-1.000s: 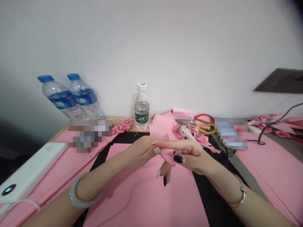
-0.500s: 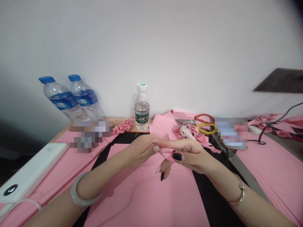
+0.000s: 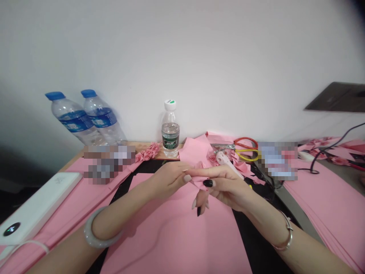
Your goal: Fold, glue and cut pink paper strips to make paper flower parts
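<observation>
The left hand (image 3: 168, 179) and the right hand (image 3: 230, 186) are meeting over a pink sheet (image 3: 182, 239), sharing one small folded paper bit (image 3: 198, 183) between them. It's sitting right at the fingertips, above the sheet's far end. Left fingers are pinching it, white thumbnail up front, pretty much closed. Right fingers are gripping the other side just as snugly, black thumbnail pressing on it, index finger lying across toward the left hand. A few more fingertips are poking out underneath; can't tell whose. Behind them a bottle (image 3: 170, 140) is standing on the worktop (image 3: 137, 144) by the wall (image 3: 199, 57), and scissors (image 3: 231, 146) are lying among pink scraps (image 3: 196, 150). Paper flowers (image 3: 148, 152) are sitting left of the bottle, and a power bank (image 3: 42, 205) is resting nearer, farther left.
</observation>
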{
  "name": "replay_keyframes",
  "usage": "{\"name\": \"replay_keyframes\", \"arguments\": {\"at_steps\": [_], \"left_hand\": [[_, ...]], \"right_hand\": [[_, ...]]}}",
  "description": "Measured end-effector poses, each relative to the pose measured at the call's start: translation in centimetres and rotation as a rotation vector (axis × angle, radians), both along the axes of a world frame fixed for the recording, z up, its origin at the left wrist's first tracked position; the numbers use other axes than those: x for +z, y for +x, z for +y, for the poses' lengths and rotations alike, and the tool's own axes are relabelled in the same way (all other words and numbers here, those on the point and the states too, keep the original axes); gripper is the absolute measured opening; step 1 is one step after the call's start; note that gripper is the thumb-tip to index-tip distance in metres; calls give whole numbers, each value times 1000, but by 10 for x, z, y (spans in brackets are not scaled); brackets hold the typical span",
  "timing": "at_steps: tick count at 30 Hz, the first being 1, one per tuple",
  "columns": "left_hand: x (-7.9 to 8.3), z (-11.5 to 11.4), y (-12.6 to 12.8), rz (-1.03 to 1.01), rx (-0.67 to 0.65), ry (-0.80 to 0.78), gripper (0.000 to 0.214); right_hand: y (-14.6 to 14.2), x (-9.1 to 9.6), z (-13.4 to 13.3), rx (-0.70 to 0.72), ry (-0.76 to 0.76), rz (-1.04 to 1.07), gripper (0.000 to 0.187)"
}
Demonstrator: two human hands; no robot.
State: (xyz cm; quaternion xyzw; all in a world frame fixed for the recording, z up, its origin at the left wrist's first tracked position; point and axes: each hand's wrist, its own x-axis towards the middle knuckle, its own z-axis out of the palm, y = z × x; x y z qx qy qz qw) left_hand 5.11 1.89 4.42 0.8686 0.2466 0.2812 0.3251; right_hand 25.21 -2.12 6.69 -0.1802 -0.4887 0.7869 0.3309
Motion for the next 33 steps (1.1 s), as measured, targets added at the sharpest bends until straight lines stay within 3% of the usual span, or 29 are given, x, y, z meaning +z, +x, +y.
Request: {"name": "replay_keyframes", "arguments": {"at_steps": [9, 16, 22, 29, 33], "left_hand": [[0, 0, -2, 45, 42, 108, 84], [0, 0, -1, -24, 29, 34, 82], [0, 0, -2, 54, 55, 74, 86], [-3, 3, -3, 44, 83, 127, 78], [-1, 6, -5, 154, 189, 199, 63]], "right_hand": [[1, 1, 0, -20, 24, -24, 46], [4, 2, 3, 27, 29, -38, 38], [6, 0, 4, 48, 20, -65, 39], [6, 2, 7, -22, 29, -119, 41], [13, 6, 13, -108, 140, -252, 43]]}}
